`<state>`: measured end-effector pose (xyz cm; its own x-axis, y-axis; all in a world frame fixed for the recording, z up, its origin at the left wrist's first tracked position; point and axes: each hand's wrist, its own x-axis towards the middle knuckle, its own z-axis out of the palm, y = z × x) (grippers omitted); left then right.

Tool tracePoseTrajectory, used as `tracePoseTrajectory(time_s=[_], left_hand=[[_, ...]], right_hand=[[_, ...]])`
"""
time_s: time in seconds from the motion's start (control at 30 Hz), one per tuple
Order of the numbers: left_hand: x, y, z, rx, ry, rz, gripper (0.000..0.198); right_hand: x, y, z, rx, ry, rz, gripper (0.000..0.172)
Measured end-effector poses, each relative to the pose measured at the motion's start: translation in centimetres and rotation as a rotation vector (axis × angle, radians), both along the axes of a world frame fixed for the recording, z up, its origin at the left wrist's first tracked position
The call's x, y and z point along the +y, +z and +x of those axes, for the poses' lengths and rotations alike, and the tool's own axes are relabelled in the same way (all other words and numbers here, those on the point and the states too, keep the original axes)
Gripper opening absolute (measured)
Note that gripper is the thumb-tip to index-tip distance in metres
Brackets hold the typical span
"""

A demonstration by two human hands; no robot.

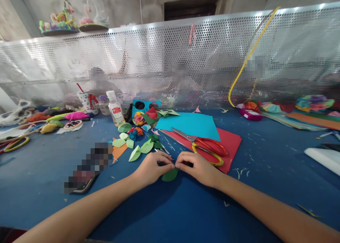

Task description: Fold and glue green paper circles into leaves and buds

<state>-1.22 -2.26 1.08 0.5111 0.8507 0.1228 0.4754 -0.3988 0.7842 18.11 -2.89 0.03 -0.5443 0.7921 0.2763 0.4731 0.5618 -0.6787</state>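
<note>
A dark green paper piece (170, 174) hangs below the fingertips of my left hand (153, 168), which is closed on it. My right hand (198, 167) is pinched at the same spot, its fingertips touching or nearly touching those of the left; what it grips is too small to make out. Beyond my right hand, scissors with red and yellow handles (209, 149) rest on blue paper (191, 124) and red paper (233, 142). Light green paper leaves (146, 146) and darker green ones lie just past my left hand.
A phone (85, 186) lies at the left, near orange paper (118, 151). Farther back stand a glue bottle (115, 110) and a patterned cup (87, 102). Yarn (77, 116) is at the far left. A perforated metal screen (148, 59) crosses behind the blue table (47, 165).
</note>
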Motion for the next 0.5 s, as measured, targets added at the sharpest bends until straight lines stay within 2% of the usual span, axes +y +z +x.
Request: tracePoseTrajectory(time_s=[0.3, 0.4, 0.5], left_hand=[[0.0, 0.14, 0.12, -0.074, -0.001, -0.069, 0.014], [-0.19, 0.23, 0.25, -0.065, 0.004, -0.04, 0.012], [-0.38, 0.3, 0.41, -0.037, 0.003, 0.056, 0.01]], right_hand=[[0.12, -0.25, 0.33, 0.031, 0.023, 0.006, 0.022], [0.09, -0.31, 0.4, 0.043, 0.025, 0.021, 0.02], [0.06, -0.37, 0.44, 0.069, 0.034, 0.05, 0.019]])
